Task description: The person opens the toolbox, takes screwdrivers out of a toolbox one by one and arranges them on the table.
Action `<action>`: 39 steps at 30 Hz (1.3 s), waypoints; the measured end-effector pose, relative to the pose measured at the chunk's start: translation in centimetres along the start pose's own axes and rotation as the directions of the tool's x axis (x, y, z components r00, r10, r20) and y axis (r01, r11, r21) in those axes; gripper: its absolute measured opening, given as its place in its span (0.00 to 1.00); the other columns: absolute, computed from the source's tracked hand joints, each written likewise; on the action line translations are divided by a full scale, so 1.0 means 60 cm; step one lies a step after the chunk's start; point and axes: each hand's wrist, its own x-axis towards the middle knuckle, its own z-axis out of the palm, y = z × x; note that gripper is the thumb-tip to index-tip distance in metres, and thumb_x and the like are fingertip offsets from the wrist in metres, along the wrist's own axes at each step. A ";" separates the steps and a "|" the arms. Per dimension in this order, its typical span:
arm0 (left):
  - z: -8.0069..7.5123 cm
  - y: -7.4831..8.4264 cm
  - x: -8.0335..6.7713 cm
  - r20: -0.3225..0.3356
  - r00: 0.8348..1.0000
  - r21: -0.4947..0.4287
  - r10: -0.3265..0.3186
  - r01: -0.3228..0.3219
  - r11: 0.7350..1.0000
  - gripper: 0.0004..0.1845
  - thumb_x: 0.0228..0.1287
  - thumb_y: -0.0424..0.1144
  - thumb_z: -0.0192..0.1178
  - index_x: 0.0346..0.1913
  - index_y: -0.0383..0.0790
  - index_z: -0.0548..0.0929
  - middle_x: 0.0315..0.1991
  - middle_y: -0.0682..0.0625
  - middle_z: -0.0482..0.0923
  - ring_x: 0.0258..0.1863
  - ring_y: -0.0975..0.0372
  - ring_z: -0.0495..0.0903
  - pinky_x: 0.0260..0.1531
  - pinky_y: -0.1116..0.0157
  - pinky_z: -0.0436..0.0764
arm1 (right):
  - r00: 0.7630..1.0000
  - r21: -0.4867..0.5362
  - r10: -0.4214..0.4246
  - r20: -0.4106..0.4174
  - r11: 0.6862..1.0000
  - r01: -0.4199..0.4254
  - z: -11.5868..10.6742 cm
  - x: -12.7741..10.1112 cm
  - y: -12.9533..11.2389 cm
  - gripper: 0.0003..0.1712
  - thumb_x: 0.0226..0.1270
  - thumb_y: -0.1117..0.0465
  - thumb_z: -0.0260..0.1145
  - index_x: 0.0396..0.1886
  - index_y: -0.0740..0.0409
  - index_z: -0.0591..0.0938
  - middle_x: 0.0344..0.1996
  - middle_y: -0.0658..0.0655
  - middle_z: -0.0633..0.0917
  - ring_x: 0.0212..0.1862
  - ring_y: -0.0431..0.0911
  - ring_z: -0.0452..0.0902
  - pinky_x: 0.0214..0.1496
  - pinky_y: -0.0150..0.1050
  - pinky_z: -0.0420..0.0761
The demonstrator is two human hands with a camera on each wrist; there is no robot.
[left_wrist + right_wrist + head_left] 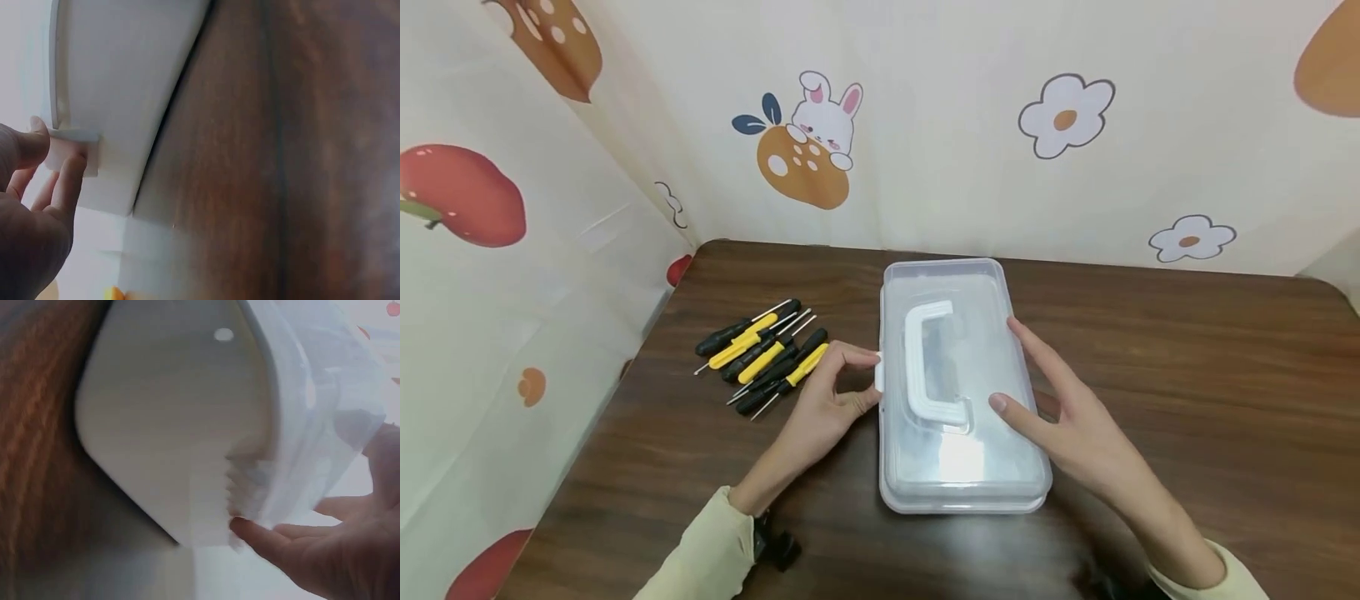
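Note:
A clear plastic storage box [992, 375] with a closed lid and a white handle [916, 358] folded flat stands on the table. At its left side my left hand [827, 412] pinches the white latch [880, 372] between thumb and fingers. The left wrist view shows that latch [74, 152] close up, with the fingertips at its edge and face. On the opposite side my right hand [1078, 429] touches the box with fingers spread and fairly straight, the thumb over the lid. In the right wrist view, a fingertip lies by a ribbed white part [240, 490] of the box's side.
Several screwdrivers [763, 354] with black and yellow handles lie in a loose pile left of the box, close to my left hand. The brown wooden table [1187, 367] ends at a patterned curtain [940, 167] behind and on the left.

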 end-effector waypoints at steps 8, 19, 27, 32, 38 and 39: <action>0.042 0.024 -0.029 -0.018 1.000 0.017 0.023 -0.023 1.000 0.21 0.59 0.23 0.72 0.52 0.38 0.77 0.56 0.44 0.72 0.62 0.53 0.79 0.52 0.64 0.88 | 0.892 -0.396 -0.386 -0.237 0.876 0.274 -0.001 -0.064 -0.022 0.20 0.74 0.58 0.69 0.64 0.44 0.84 0.74 0.54 0.74 0.71 0.55 0.68 0.68 0.23 0.61; 0.104 0.043 -0.069 -0.119 0.993 0.148 0.026 -0.009 0.989 0.20 0.54 0.32 0.78 0.44 0.44 0.78 0.46 0.49 0.71 0.50 0.59 0.80 0.47 0.66 0.88 | 0.649 -0.774 -0.707 -0.281 0.567 0.283 0.071 -0.152 -0.018 0.38 0.78 0.32 0.50 0.57 0.59 0.86 0.58 0.68 0.85 0.58 0.70 0.76 0.45 0.71 0.74; 0.069 0.079 -0.037 -0.043 0.999 0.202 0.032 -0.023 0.979 0.33 0.71 0.54 0.66 0.69 0.45 0.64 0.66 0.47 0.65 0.68 0.52 0.69 0.67 0.47 0.76 | 0.622 -0.808 -0.685 -0.379 0.573 0.137 0.114 -0.180 0.007 0.44 0.74 0.25 0.49 0.58 0.57 0.86 0.58 0.67 0.86 0.61 0.72 0.75 0.67 0.74 0.71; 0.039 0.095 0.037 0.055 0.989 0.315 0.135 -0.146 0.938 0.37 0.74 0.58 0.61 0.81 0.61 0.60 0.80 0.46 0.46 0.79 0.48 0.55 0.71 0.36 0.68 | 0.613 -0.802 -0.688 -0.389 0.580 0.144 0.112 -0.172 0.013 0.42 0.74 0.26 0.51 0.57 0.57 0.87 0.57 0.68 0.86 0.62 0.72 0.75 0.79 0.67 0.61; 0.028 0.085 0.072 0.136 0.980 0.421 0.147 -0.191 0.886 0.32 0.72 0.47 0.67 0.76 0.61 0.71 0.85 0.51 0.40 0.83 0.45 0.47 0.73 0.32 0.63 | 0.738 -0.760 -0.607 -0.294 0.617 0.205 0.074 -0.159 -0.002 0.41 0.76 0.28 0.49 0.62 0.56 0.85 0.64 0.66 0.82 0.67 0.72 0.72 0.70 0.77 0.64; 0.027 0.082 0.073 0.147 0.978 0.438 0.149 -0.199 0.877 0.33 0.71 0.47 0.68 0.77 0.60 0.71 0.85 0.51 0.41 0.83 0.46 0.47 0.74 0.33 0.62 | 0.766 -0.748 -0.583 -0.271 0.628 0.214 0.064 -0.156 -0.005 0.41 0.77 0.28 0.49 0.63 0.55 0.84 0.66 0.65 0.81 0.69 0.71 0.71 0.69 0.78 0.64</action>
